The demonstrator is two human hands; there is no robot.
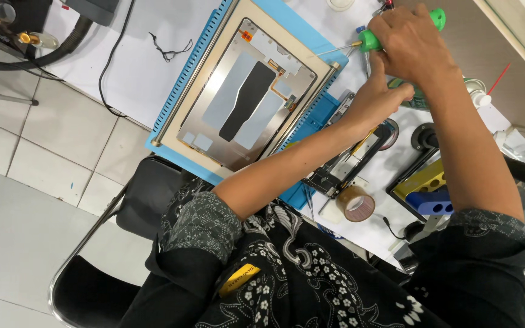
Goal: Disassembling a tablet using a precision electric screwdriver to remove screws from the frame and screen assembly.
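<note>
My right hand (411, 45) is closed round a green-handled screwdriver (369, 40). Its thin shaft points left, and the tip rests at the right edge of an opened flat device (247, 91) with a beige frame and a silver inner plate. The device lies on a blue work mat (183, 79). Just below, my left hand (384, 100) has its fingers curled and its thumb raised against the screwdriver's green collar. Whether anything is inside that hand I cannot see.
A dark circuit board (341, 170) and a brown tape roll (356, 203) lie under my left forearm. At the right is a yellow and blue holder (429, 188). A black chair (144, 200) stands on the tiled floor, and black cables (110, 61) cross the white table.
</note>
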